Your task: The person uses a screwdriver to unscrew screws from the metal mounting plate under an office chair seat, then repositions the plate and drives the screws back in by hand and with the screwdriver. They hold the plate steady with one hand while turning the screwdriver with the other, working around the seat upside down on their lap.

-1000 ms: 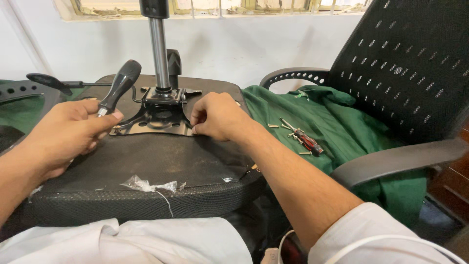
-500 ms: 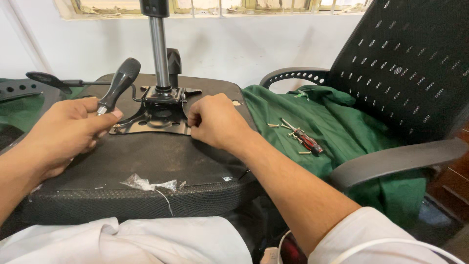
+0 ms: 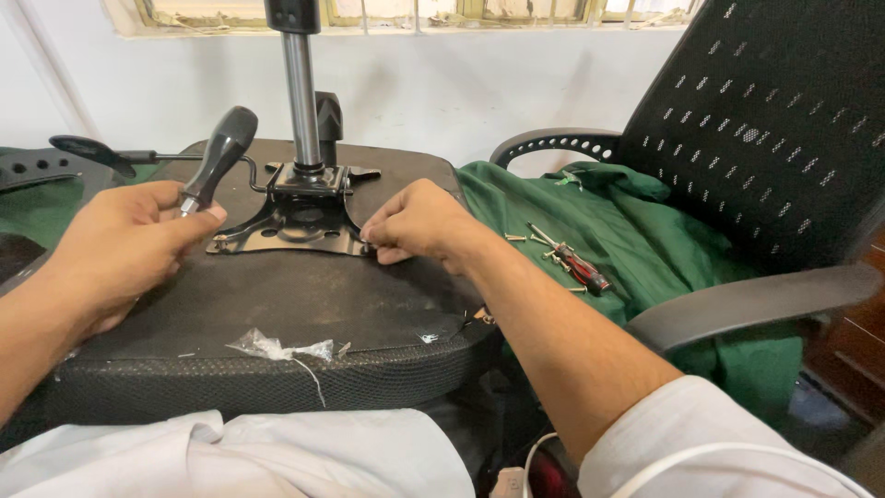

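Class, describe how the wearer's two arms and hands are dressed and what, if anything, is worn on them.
Both the left hand and right hand are bare: no gloves, rings or watch show. The forearms are uncovered. A white sleeve, pushed or cut short, covers the right upper arm. The left arm leaves the picture before any sleeve shows.

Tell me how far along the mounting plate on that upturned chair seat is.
Done: the metal plate with its gas column sits flat on the seat underside. In hand: the right hand pinches at the plate's right corner, seemingly placing a small screw, while the left hand holds the black-handled screwdriver. Left: loose screws lie on the green cloth, so fastening looks unfinished.
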